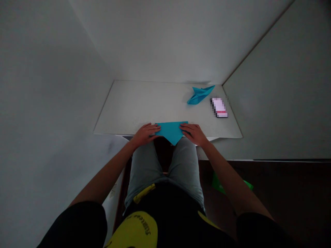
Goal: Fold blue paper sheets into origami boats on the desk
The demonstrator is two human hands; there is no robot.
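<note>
A folded blue paper point(171, 131), shaped like a downward triangle, lies at the near edge of a small white table point(129, 106), its tip hanging over the edge. My left hand point(145, 133) presses its fingers flat on the paper's left corner. On the right corner, my right hand point(194, 133) does the same with its fingers laid flat. A finished blue paper boat point(199, 94) sits at the back right of the table.
A phone point(219, 107) lies at the table's right edge near the boat. White walls close in on the left, back and right. My knees are under the table, and something green point(219, 186) lies on the dark floor to the right.
</note>
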